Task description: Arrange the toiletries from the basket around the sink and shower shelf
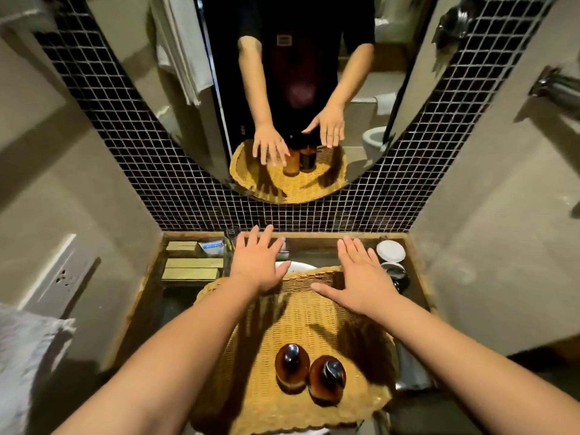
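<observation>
A woven yellow basket (263,400) rests over the sink (296,266), whose white rim shows just beyond it. Two amber pump bottles stand upright inside, near the basket's front: the left bottle (290,365) and the right bottle (327,378), side by side. My left hand (259,265) hovers flat above the basket's far edge with fingers spread and holds nothing. Over the basket's far right part, my right hand (361,274) is also flat, open and empty. Both hands are well beyond the bottles.
Flat tan boxes (193,267) and a small white-blue tube box (212,246) lie at the counter's back left. White round lids (390,251) and dark jars sit at the back right. A mirror (292,89) on black mosaic tile reflects me. A white towel (22,356) hangs left.
</observation>
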Tool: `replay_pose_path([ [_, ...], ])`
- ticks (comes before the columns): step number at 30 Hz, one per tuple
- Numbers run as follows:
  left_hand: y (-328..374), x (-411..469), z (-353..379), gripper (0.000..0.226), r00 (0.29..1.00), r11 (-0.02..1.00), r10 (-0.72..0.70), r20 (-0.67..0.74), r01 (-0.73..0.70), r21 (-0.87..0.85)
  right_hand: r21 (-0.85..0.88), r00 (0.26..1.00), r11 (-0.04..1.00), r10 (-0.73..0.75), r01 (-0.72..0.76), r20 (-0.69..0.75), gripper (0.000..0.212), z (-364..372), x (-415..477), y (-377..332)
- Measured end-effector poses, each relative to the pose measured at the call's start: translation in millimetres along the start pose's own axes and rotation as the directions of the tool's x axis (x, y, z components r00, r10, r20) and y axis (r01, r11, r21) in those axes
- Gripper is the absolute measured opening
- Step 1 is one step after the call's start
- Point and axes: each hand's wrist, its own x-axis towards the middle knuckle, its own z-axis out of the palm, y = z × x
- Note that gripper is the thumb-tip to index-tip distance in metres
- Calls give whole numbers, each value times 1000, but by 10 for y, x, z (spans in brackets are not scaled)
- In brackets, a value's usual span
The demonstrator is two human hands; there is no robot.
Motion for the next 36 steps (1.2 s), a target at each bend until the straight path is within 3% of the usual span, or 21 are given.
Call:
replay_pose_path([
  [7,538,84,-299,78,988,988,152,29,-153,28,117,994,989,100,-95,-35,120,-110,-295,268],
  [10,725,213,-493,77,986,986,167,-13,-167,13,106,988,985,140,-133,-61,114,-255,-376,435],
  [15,1152,290,-837,75,947,951,308,-91,-307,24,66,958,967,253,-247,-134,102,-514,-853,657],
  [21,2045,-78,-1220,76,773,795,604,-196,-603,67,16,837,856,510,-517,-200,101,-542,-1900,744],
  [26,2715,-787,-1360,73,613,637,761,-212,-768,67,18,712,738,657,-674,-248,100,-478,-2795,670],
  [32,3443,-1497,-1487,75,488,518,844,-223,-849,101,79,514,535,836,-841,-194,95,-444,-3939,868],
  [36,3876,-1853,-1580,72,461,496,855,-237,-861,110,139,425,439,897,-888,-119,94,-427,-4489,1025],
])
